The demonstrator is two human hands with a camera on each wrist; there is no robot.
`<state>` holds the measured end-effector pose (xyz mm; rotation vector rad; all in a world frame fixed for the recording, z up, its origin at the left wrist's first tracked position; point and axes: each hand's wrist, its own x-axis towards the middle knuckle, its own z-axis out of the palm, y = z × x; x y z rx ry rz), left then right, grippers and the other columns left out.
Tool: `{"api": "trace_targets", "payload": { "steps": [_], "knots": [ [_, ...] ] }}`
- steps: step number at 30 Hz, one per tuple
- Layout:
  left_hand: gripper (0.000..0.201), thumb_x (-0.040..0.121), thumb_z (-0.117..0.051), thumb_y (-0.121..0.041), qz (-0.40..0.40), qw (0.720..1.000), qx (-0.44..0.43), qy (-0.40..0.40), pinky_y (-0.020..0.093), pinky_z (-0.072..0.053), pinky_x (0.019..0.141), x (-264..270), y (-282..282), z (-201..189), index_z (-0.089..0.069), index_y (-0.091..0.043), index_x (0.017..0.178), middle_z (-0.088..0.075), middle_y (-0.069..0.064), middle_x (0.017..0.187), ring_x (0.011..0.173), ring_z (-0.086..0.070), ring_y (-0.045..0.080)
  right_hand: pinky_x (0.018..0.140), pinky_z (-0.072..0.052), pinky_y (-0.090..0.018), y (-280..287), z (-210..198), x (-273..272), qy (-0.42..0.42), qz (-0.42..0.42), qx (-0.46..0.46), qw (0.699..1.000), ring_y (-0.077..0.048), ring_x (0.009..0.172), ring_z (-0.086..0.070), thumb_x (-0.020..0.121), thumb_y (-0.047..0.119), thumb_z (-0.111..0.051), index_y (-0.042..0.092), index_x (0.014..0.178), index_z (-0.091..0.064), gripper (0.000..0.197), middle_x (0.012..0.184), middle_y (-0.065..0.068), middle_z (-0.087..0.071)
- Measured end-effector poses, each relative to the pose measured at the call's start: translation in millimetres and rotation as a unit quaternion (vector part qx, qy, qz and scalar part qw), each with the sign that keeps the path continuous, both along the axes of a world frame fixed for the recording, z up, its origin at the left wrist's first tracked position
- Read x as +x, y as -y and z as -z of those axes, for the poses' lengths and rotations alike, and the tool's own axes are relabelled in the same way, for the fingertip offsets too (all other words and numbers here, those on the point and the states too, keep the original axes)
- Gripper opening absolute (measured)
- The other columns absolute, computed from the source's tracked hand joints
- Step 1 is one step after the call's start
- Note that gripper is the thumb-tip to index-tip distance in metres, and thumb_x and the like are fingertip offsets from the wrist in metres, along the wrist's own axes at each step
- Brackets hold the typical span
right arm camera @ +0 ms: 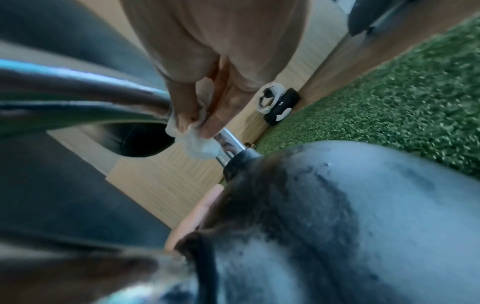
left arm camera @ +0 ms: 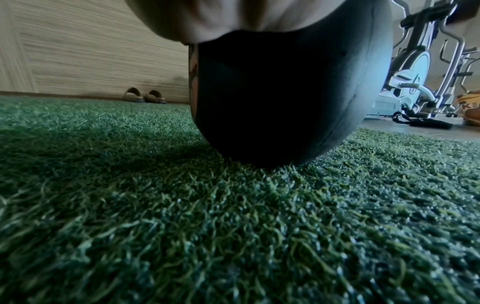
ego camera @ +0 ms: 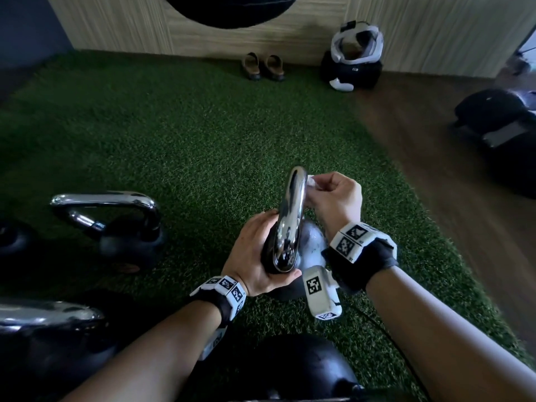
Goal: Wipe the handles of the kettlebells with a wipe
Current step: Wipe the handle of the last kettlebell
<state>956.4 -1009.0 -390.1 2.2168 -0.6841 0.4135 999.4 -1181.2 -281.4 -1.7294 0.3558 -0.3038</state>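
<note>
A dark kettlebell [ego camera: 311, 245] with a chrome handle [ego camera: 291, 216] stands on green turf in the middle of the head view. My left hand [ego camera: 255, 256] grips the near end of that handle, thumb below it. My right hand [ego camera: 333, 195] pinches a white wipe [ego camera: 311, 181] against the handle's far right side. The right wrist view shows the wipe [right arm camera: 197, 142] bunched between fingertips [right arm camera: 210, 125] on the chrome bar [right arm camera: 231, 144] above the ball [right arm camera: 350, 216]. From the left wrist view I see the ball's [left arm camera: 285, 92] underside on the turf.
Two more kettlebells [ego camera: 116, 227] [ego camera: 43, 338] sit at the left, a fourth [ego camera: 295, 369] near the front edge. Slippers [ego camera: 262, 66] and a headset on a black case [ego camera: 352, 62] lie by the far wall. Exercise machines [left arm camera: 420, 72] stand on wood floor at the right.
</note>
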Motion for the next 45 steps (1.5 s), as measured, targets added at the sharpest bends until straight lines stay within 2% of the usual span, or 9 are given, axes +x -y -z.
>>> {"api": "trace_targets", "payload": {
  "steps": [4,11,16,21,25,29,37,41,45],
  "knots": [
    [0.101,0.072,-0.071,-0.069,0.004,1.0,0.003,-0.008,0.051,-0.038,0.115,3,-1,2,-0.05,-0.001,0.144,-0.051,0.011,0.147,0.141,-0.045,0.03,0.045,-0.043,-0.01,-5,1,6,-0.039,0.023,-0.096,0.994,0.0,0.054,-0.057,0.077,0.012,-0.079,0.016,0.079,-0.073,0.008,0.069,0.007,-0.067],
    [0.105,0.068,-0.082,-0.062,-0.002,1.0,0.004,-0.026,0.048,-0.035,0.119,2,-1,0,-0.044,-0.006,0.148,-0.048,0.007,0.151,0.145,-0.041,0.026,0.048,-0.042,-0.02,-6,-8,6,-0.1,-0.058,-0.205,0.972,-0.01,0.059,-0.059,0.08,0.013,-0.073,0.016,0.064,-0.066,0.019,0.064,0.005,-0.063],
    [0.116,0.065,-0.083,-0.069,-0.004,0.996,0.029,-0.087,0.043,-0.03,0.124,-1,-3,-10,-0.032,-0.017,0.155,-0.039,-0.002,0.158,0.149,-0.033,0.017,0.063,-0.065,-0.042,28,-43,1,-0.075,-0.115,-0.228,0.964,-0.029,0.071,-0.076,0.086,0.003,-0.076,0.008,0.094,-0.067,0.013,0.088,-0.009,-0.075],
    [0.103,0.08,-0.084,-0.032,0.06,0.944,0.134,-0.297,0.034,-0.036,0.117,6,-31,-64,-0.02,-0.041,0.161,-0.033,-0.008,0.165,0.14,-0.044,0.01,0.066,-0.042,0.003,31,-73,12,0.1,-0.252,-0.381,0.884,0.002,0.083,-0.063,0.091,0.004,-0.068,0.014,0.108,-0.071,0.02,0.109,0.003,-0.074],
    [0.06,0.084,-0.066,-0.059,-0.002,0.938,-0.089,-0.336,0.043,-0.045,0.113,-14,-35,-135,-0.057,-0.037,0.139,-0.067,-0.015,0.134,0.119,-0.064,0.002,0.098,-0.042,-0.013,22,-95,15,0.073,-0.382,-0.486,0.783,-0.008,0.116,-0.063,0.092,0.009,-0.064,0.023,0.124,-0.073,0.036,0.127,0.006,-0.071],
    [0.056,0.076,-0.073,-0.063,-0.07,0.975,0.151,-0.144,0.022,-0.055,0.08,-54,13,-157,-0.056,-0.036,0.122,-0.066,-0.018,0.106,0.092,-0.065,0.002,0.107,-0.047,-0.034,19,-98,18,0.071,-0.404,-0.567,0.714,-0.016,0.119,-0.063,0.093,0.012,-0.065,0.021,0.122,-0.074,0.031,0.125,0.001,-0.072],
    [0.038,0.062,-0.08,-0.038,-0.193,0.965,0.138,-0.113,0.011,-0.042,0.055,-52,32,-160,-0.062,-0.036,0.096,-0.065,-0.019,0.069,0.062,-0.059,-0.01,0.104,-0.053,-0.034,26,-89,22,0.091,-0.39,-0.553,0.73,-0.012,0.114,-0.067,0.085,0.014,-0.072,0.03,0.121,-0.073,0.039,0.122,0.009,-0.074],
    [0.038,0.066,-0.074,-0.04,-0.164,0.965,0.187,-0.085,0.029,-0.055,0.081,-34,14,-161,-0.066,-0.04,0.103,-0.067,-0.018,0.078,0.079,-0.063,-0.007,0.099,-0.054,-0.034,34,-91,12,0.088,-0.386,-0.554,0.733,-0.015,0.109,-0.068,0.09,0.021,-0.072,0.025,0.122,-0.073,0.033,0.118,0.005,-0.075],
    [0.078,0.079,-0.077,-0.042,-0.052,0.935,0.32,-0.144,0.04,-0.028,0.123,-9,-16,-186,-0.042,-0.053,0.148,-0.053,-0.006,0.153,0.146,-0.041,0.013,0.087,-0.06,-0.035,50,-80,-6,0.097,-0.348,-0.537,0.762,-0.012,0.092,-0.07,0.093,0.025,-0.071,0.021,0.114,-0.075,0.022,0.104,0.003,-0.077]
  ]
}}
